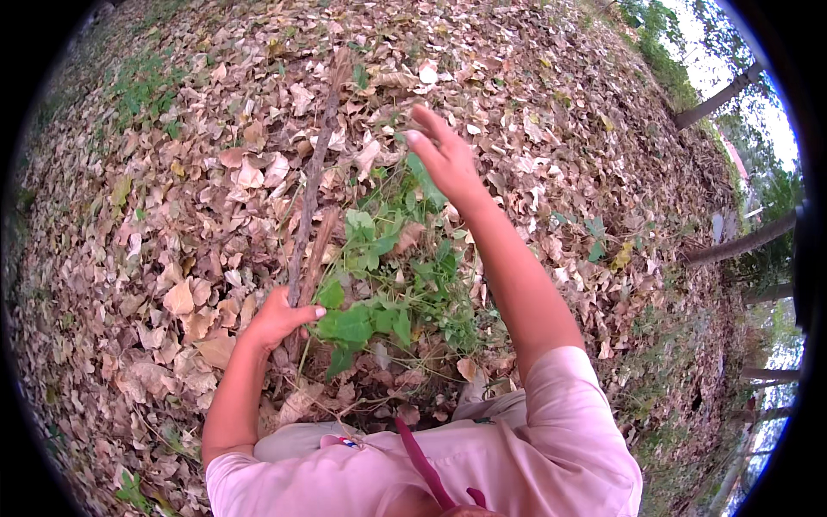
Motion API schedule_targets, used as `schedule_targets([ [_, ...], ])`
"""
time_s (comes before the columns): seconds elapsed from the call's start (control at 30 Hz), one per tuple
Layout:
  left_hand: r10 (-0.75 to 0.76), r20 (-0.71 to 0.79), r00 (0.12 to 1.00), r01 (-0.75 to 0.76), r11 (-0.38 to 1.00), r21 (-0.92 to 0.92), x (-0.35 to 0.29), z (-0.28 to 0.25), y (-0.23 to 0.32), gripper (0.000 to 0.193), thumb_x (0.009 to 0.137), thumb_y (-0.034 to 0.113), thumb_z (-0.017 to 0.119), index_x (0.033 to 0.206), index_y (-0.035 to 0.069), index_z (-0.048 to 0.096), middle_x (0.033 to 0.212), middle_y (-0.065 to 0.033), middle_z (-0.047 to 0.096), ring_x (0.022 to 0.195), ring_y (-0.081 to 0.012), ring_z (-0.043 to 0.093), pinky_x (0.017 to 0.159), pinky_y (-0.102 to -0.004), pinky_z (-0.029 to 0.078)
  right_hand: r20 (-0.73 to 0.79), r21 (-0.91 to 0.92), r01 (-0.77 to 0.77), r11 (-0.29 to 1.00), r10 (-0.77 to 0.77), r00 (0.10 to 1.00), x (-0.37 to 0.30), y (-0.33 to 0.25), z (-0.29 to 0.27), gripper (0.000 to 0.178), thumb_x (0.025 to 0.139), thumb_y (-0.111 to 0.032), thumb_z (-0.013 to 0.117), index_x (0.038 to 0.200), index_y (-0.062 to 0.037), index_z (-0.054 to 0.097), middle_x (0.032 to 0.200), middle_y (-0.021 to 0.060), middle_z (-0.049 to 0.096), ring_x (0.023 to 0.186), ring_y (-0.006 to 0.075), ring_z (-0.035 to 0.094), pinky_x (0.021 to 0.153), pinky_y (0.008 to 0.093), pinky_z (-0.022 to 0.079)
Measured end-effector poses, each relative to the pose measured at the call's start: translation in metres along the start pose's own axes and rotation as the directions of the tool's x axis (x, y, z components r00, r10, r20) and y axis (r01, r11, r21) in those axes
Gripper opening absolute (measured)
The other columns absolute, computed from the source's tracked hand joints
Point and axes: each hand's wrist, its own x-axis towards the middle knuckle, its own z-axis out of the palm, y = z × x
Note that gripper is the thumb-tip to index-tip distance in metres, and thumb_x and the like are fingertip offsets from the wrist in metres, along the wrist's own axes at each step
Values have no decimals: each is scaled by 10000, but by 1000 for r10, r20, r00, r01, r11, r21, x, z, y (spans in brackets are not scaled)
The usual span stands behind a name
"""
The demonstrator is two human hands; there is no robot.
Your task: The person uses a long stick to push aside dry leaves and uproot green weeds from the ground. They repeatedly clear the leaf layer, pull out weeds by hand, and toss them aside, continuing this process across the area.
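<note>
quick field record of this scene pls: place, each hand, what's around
place: outdoor ground covered in dry leaves
left hand: gripping sticks that slant up and away
right hand: raised above the plant, fingers spread, holding nothing
plant: green leafy vine between the two hands, beside the sticks
clothing: pink shirt
surroundings: tree trunks at right, grass patch at upper left
</note>
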Motion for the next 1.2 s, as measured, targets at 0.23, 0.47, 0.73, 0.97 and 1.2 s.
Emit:
schedule_targets([
  [0.23, 296, -300, 907, -396, 840, -370, -36, -17, 42, 421, 553, 179, 756, 870, 51, 510, 800, -62, 559, 754, -183, 560, 722, -314, 503, 780, -428, 51, 902, 340, 525, -42, 42, 106, 697, 837, -655, 235, 1142, -118, 559, 1025, 170, 583, 961, 287, 551, 876, 397, 424],
  [0.47, -43, -566, 823, -439, 584, -683, 0, -122, -47, 143, 770, 125, 618, 866, 34, 565, 730, -60, 608, 595, -170, 577, 551, -298, 506, 947, 208, -509, 835, -42, 318, -198, 2, 121, 703, 818, -589, 414, 1165, 18, 486, 1045, 172, 581, 983, 264, 542, 862, 360, 421],
  [0.73, 18, -516, 857, -380, 698, -607, 32, -91, -55, 150, 755, 150, 659, 789, 68, 538, 632, -19, 536, 432, -121, 479, 375, -254, 407, 917, 135, -380, 915, 30, 398, -263, -96, 137, 524, 692, -292, 652, 1084, 3, 467, 825, 208, 596, 789, 318, 595, 707, 396, 455],
  [0.97, 65, -430, 901, -325, 757, -567, 28, -69, -26, 277, 747, 236, 699, 843, 23, 551, 682, -51, 560, 435, -118, 484, 394, -256, 419, 855, 282, -560, 779, 60, 514, -252, -56, 141, 280, 770, -84, 569, 1047, -46, 565, 890, 79, 644, 767, 128, 564, 708, 303, 466],
  [1.2, -12, -525, 851, -204, 914, -351, 21, -89, -45, 386, 770, 369, 659, 862, 6, 568, 714, -87, 607, 424, -135, 514, 362, -274, 425, 66, 602, -495, 626, 579, 813, -129, -17, 19, 184, 810, -116, 528, 960, -23, 579, 775, 55, 595, 670, 165, 549, 616, 285, 444],
])
